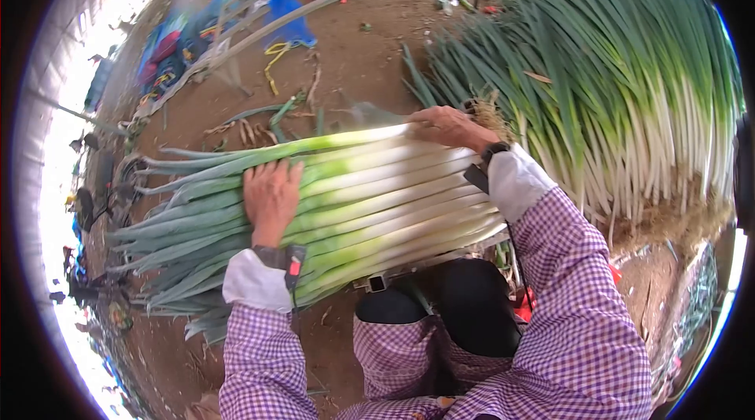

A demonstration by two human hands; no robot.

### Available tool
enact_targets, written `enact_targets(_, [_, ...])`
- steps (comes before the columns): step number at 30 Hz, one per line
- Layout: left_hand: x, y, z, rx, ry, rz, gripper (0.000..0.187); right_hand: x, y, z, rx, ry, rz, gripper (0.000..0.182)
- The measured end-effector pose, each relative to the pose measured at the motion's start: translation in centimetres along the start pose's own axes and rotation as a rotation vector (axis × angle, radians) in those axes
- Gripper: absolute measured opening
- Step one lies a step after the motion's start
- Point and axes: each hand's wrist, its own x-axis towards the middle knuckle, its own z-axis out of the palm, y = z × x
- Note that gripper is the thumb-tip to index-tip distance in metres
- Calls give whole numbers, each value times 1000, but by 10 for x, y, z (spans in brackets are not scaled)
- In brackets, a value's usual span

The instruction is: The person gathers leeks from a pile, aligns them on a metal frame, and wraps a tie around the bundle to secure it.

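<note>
A broad row of long green onions [393,192] lies side by side in front of my knees, white ends to the right and green leaves to the left. My left hand [271,190] rests on the green leaves with its fingers stretched out. At the far right corner of the row, my right hand [452,127] is closed round the white end of the farthest green onion [362,138]. A tuft of brown roots [489,115] shows just beyond that hand. What the row rests on is mostly hidden.
To the right stands a large heap of green onions [598,82] with soil on the roots. Pale curved poles [314,5] arch across the far side. A blue piece of plastic [288,17], yellow cord [273,66] and leaf scraps [287,113] lie on brown soil.
</note>
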Motion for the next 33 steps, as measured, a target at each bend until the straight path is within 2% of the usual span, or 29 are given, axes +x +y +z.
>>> enact_targets(3, [-2,0,-1,-46,56,19,42,9,-24,15,-16,52,-51,37])
enact_targets(7, [-2,-1,0,-40,74,27,42,26,-69,48,23,224,-219,31])
enact_targets(10, [-3,0,-3,-48,49,9,40,32,-88,46,-67,41,17,32])
enact_targets(13, [-4,0,-5,-50,79,34,38,39,-84,44,-23,-50,84,36])
enact_targets(19, [-6,3,-6,-54,128,51,36,46,-80,48,4,-154,163,38])
enact_targets(33, [-5,-1,-2,-73,164,59,35,48,-82,48,7,-197,239,40])
